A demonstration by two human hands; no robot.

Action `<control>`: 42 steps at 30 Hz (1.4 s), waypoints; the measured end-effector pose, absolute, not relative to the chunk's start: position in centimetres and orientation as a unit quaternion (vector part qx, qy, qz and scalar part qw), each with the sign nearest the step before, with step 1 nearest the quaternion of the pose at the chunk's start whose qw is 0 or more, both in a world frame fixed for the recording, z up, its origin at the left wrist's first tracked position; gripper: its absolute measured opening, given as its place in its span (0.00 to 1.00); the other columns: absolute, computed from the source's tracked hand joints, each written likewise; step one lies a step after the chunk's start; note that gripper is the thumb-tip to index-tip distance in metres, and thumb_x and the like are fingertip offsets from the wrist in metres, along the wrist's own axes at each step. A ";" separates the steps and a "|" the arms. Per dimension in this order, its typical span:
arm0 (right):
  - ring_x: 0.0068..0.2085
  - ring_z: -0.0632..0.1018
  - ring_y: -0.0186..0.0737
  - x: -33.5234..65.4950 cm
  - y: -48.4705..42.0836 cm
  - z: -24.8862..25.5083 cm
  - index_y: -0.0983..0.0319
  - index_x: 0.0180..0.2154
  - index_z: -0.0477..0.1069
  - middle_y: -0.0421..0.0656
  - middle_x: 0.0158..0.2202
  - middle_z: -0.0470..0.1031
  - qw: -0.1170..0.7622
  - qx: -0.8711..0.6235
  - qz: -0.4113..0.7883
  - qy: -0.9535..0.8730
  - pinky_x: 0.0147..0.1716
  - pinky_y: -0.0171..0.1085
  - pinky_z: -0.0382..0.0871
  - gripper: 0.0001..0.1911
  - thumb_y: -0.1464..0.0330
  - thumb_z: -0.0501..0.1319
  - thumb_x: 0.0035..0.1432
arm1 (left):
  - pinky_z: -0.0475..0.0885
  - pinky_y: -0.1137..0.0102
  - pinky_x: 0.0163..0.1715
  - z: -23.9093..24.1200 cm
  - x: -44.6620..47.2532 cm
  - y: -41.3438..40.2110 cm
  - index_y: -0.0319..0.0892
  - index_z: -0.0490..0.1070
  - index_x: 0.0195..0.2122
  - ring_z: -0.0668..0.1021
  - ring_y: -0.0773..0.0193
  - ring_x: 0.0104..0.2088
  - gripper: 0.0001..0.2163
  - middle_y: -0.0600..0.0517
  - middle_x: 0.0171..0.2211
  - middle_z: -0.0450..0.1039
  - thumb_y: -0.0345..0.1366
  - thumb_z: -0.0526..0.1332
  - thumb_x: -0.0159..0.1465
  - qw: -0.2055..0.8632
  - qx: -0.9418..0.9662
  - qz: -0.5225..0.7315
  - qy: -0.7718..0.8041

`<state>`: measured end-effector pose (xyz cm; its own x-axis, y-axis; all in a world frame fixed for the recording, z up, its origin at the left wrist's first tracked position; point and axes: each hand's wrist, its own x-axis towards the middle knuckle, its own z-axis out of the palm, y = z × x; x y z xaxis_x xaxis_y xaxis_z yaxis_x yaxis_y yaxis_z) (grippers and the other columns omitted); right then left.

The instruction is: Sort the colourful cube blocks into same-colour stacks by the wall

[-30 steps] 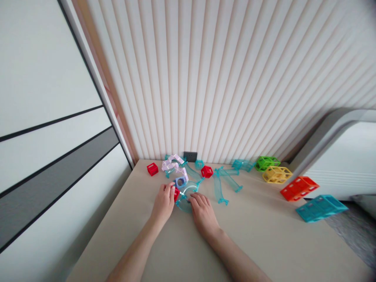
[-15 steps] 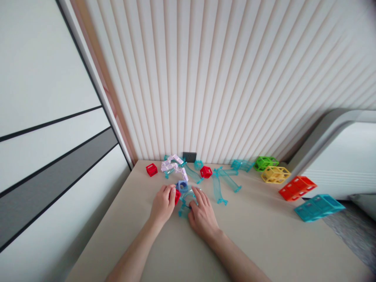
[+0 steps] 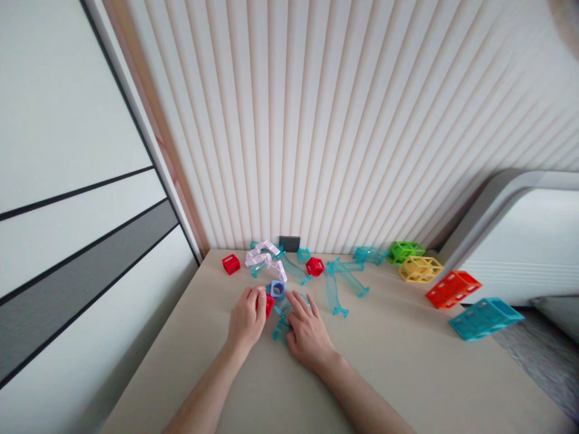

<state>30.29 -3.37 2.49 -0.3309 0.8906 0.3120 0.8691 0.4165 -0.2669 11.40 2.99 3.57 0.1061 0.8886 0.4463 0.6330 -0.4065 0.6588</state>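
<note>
On desk, steady red block pinched in left hand beside blue block. Best press teal track with spread right hand.

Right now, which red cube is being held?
The red cube in the left hand; the back-left red cube and back-middle red cube lie apart, untouched.

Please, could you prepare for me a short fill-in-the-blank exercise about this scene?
1. The left hand holds a cube-shaped piece coloured ____.
2. The orange-red block stands between the teal block and the ____ one.
3. The green block is ____ from the person than the teal block.

Missing words: red; yellow; farther.
</note>
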 end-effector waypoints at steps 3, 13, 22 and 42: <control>0.71 0.57 0.54 30.4 -3.1 2.4 0.61 0.38 0.76 0.48 0.71 0.58 0.210 -0.545 0.022 -0.811 0.70 0.60 0.45 0.10 0.74 0.61 0.53 | 0.75 0.62 0.44 3.6 11.3 3.1 0.46 0.74 0.39 0.81 0.55 0.40 0.17 0.46 0.38 0.78 0.42 0.46 0.73 0.165 0.718 0.432 0.520; 0.71 0.58 0.54 30.4 -2.5 2.7 0.61 0.38 0.76 0.50 0.70 0.59 0.211 -0.542 0.009 -0.813 0.70 0.59 0.44 0.09 0.73 0.62 0.53 | 0.77 0.62 0.41 4.0 11.7 3.3 0.43 0.74 0.44 0.81 0.56 0.41 0.22 0.44 0.42 0.80 0.48 0.44 0.73 0.215 0.671 0.492 0.511; 0.70 0.58 0.55 30.3 -2.2 2.7 0.63 0.40 0.75 0.56 0.69 0.60 0.228 -0.550 -0.027 -0.803 0.69 0.58 0.46 0.10 0.73 0.63 0.54 | 0.77 0.66 0.28 4.3 12.1 3.6 0.39 0.68 0.56 0.78 0.64 0.23 0.30 0.47 0.36 0.79 0.60 0.57 0.64 0.409 0.520 0.556 0.503; 0.58 0.72 0.55 37.5 7.1 7.2 0.65 0.60 0.68 0.57 0.55 0.76 0.160 -0.756 -0.047 -0.633 0.58 0.50 0.58 0.23 0.60 0.55 0.68 | 0.78 0.61 0.45 3.2 12.7 2.0 0.43 0.68 0.51 0.81 0.56 0.43 0.17 0.45 0.45 0.78 0.45 0.61 0.66 0.329 0.682 0.500 0.421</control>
<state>37.54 7.11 7.16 0.1944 0.9419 0.2740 0.9720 -0.1473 -0.1832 12.69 2.00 3.24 0.1459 0.9028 0.4045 0.2451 -0.4291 0.8694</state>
